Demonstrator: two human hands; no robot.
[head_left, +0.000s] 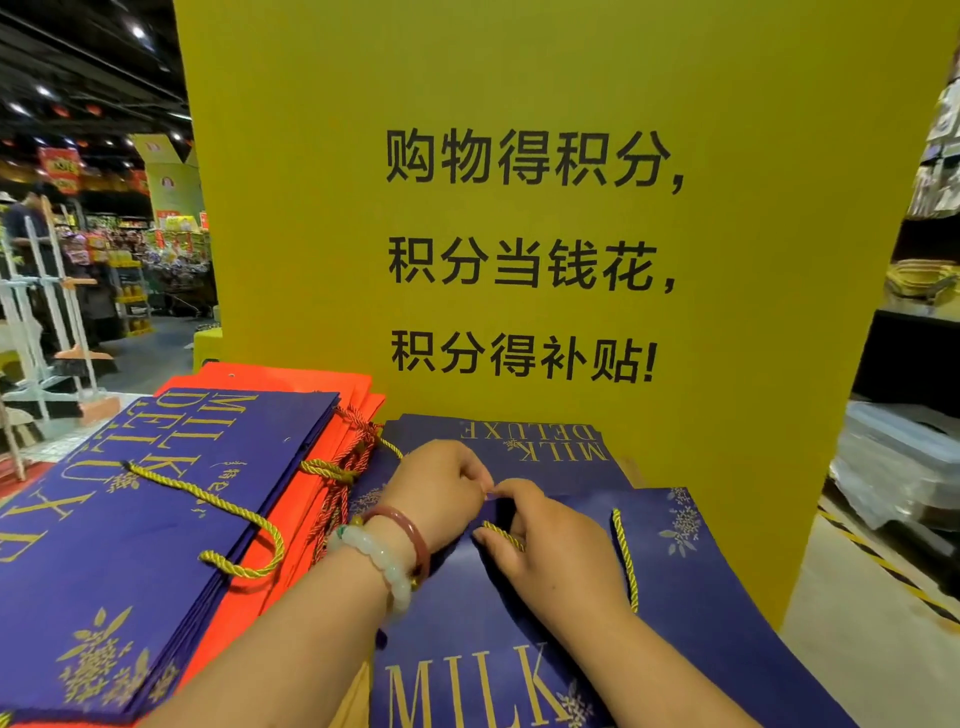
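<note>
Paper bags (519, 623): navy blue, gold lettering and floral sprigs, gold cord handles (626, 558). Bags beneath the left stack (291, 499): red. Board (519, 156): yellow, black characters.

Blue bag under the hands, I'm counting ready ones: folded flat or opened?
Folded flat: the blue bag lies flat, handle cord on top.

Both forearms reach fwd from btm edge & converge, L hand (441, 493) knuckles up w/ fingers curled in, tips meeting R thumb tip, R hand (540, 548) palm down w/ fingers curled round a cord (505, 535).
</note>
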